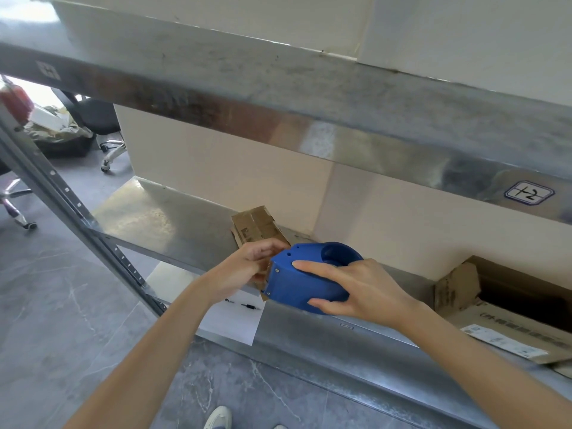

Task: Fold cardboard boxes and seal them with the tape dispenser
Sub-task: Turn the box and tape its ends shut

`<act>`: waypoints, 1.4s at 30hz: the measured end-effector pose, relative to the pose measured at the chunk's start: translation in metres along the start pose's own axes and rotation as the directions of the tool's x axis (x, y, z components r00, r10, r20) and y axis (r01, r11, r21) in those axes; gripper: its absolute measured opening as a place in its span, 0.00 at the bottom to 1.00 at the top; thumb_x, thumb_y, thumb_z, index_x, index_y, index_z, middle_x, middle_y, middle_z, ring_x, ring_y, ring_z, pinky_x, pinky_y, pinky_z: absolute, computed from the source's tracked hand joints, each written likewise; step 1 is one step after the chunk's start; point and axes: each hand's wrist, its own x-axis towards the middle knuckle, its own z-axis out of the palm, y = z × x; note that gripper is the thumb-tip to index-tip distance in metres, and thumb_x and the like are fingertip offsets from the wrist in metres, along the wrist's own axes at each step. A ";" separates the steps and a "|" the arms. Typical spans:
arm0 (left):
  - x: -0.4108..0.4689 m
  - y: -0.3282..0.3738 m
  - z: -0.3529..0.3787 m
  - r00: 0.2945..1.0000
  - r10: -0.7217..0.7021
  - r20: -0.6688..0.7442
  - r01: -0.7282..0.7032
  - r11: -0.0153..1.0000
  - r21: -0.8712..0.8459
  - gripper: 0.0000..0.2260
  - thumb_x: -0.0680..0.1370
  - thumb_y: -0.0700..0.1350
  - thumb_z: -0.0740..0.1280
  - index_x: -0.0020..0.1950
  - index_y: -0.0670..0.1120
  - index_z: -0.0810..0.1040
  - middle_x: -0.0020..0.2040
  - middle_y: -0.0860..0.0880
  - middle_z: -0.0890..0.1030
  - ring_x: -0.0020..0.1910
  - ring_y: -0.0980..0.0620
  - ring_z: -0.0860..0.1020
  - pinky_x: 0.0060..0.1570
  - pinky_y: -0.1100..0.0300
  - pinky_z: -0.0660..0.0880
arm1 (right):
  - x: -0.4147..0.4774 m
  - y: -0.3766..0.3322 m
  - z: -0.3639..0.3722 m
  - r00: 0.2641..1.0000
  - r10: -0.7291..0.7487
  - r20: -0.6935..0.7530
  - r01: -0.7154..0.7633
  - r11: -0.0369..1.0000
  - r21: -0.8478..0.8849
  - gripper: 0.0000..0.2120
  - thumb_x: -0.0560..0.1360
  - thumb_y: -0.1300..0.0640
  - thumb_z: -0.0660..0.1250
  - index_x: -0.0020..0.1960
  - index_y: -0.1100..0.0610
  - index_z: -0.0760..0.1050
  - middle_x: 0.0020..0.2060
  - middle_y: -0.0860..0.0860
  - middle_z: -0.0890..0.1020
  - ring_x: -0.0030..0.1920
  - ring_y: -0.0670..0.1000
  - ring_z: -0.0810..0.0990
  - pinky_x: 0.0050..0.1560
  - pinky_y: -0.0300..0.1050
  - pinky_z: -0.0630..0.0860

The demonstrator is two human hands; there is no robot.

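Cardboard box [255, 226] gripped by left hand [244, 266], right hand [362, 292] clasps tape dispenser [294, 284] against it; sealing seemingly underway.

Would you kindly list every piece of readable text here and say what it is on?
"12" or "+2": handwritten sticker on the upper shelf beam.
Blurred: the left beam sticker.
Blurred: print on the small cardboard box.
Too small: the shipping label on the large open carton.
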 end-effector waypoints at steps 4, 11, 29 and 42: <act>0.000 -0.001 -0.001 1.000 -0.023 0.015 0.024 0.998 -0.051 0.16 0.82 0.32 0.59 0.59 0.49 0.80 0.58 0.47 0.83 0.56 0.40 0.80 0.57 0.41 0.75 | -0.001 -0.001 0.001 1.000 -0.023 -0.018 0.023 1.000 0.004 0.28 0.74 0.39 0.63 0.72 0.40 0.63 0.24 0.46 0.71 0.24 0.46 0.65 0.24 0.39 0.68; 0.002 -0.002 -0.004 0.997 -0.073 0.012 0.074 0.987 -0.143 0.16 0.82 0.32 0.61 0.62 0.49 0.80 0.60 0.47 0.82 0.59 0.41 0.79 0.60 0.41 0.73 | -0.002 -0.002 0.004 0.997 -0.071 -0.041 0.070 0.997 -0.025 0.27 0.75 0.39 0.62 0.72 0.41 0.63 0.26 0.45 0.72 0.26 0.45 0.59 0.24 0.40 0.68; -0.001 0.005 -0.006 0.967 0.215 -0.138 -0.160 0.931 0.328 0.15 0.76 0.32 0.70 0.55 0.51 0.82 0.48 0.56 0.85 0.48 0.58 0.83 0.51 0.65 0.78 | -0.007 0.009 0.010 0.988 -0.153 0.022 0.155 0.981 -0.114 0.28 0.77 0.41 0.60 0.76 0.41 0.57 0.26 0.47 0.74 0.24 0.51 0.64 0.26 0.42 0.70; -0.012 0.001 -0.022 0.900 0.172 -0.401 -0.098 0.975 0.198 0.13 0.70 0.33 0.76 0.50 0.46 0.80 0.38 0.50 0.85 0.41 0.53 0.85 0.47 0.65 0.78 | -0.008 0.024 -0.001 0.968 0.088 0.235 -0.081 0.996 -0.038 0.30 0.76 0.32 0.51 0.74 0.27 0.41 0.24 0.44 0.63 0.25 0.47 0.64 0.31 0.40 0.70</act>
